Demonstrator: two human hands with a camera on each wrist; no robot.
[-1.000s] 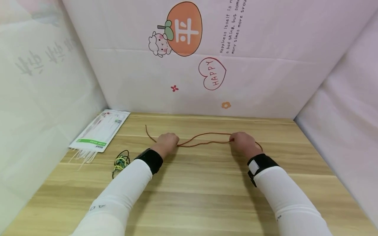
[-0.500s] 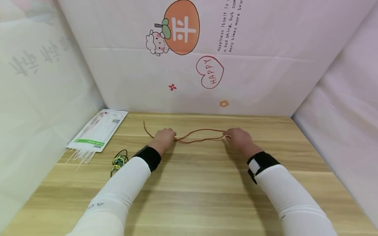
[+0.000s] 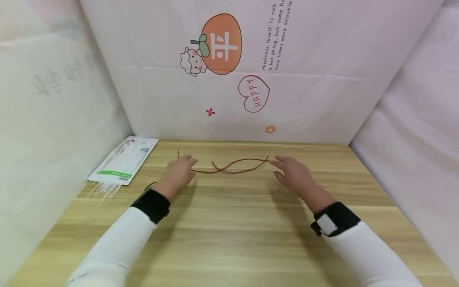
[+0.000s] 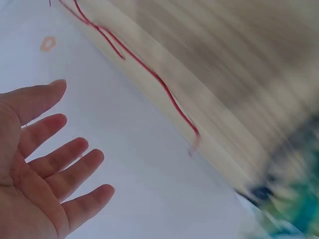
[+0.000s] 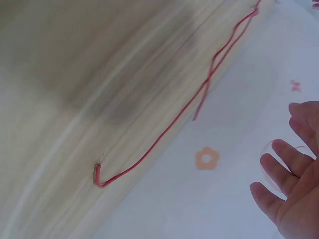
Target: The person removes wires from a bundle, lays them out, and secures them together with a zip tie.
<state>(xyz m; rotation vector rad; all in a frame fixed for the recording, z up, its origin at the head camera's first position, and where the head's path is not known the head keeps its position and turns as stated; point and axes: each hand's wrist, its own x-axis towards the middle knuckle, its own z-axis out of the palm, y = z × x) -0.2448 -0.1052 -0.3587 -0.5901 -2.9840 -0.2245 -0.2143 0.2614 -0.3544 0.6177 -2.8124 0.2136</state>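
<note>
Two thin red wires [image 3: 247, 172] lie across the far part of the wooden table, crossing each other in two places. My left hand [image 3: 179, 172] hovers by their left part and hides a stretch of one wire; in the left wrist view its fingers [image 4: 82, 174] are spread with nothing in them. Beside the right crossing is my right hand [image 3: 295, 174], its fingers loosely extended. In the right wrist view that hand is bare, apart from the red wire [image 5: 172, 122], whose near end is bent into a small hook.
A white packet [image 3: 123, 159] with a green stripe lies at the back left, white cable ties [image 3: 107, 188] sticking out of it. A blurred tangle of coloured wires [image 4: 299, 209] shows in the left wrist view. White printed sheets wall the table [image 3: 229, 247].
Both hands have let go of the red wires and their fingers have opened out. My left hand moved left, exposing a wire end; my right hand uncovered the wires' right crossing.
</note>
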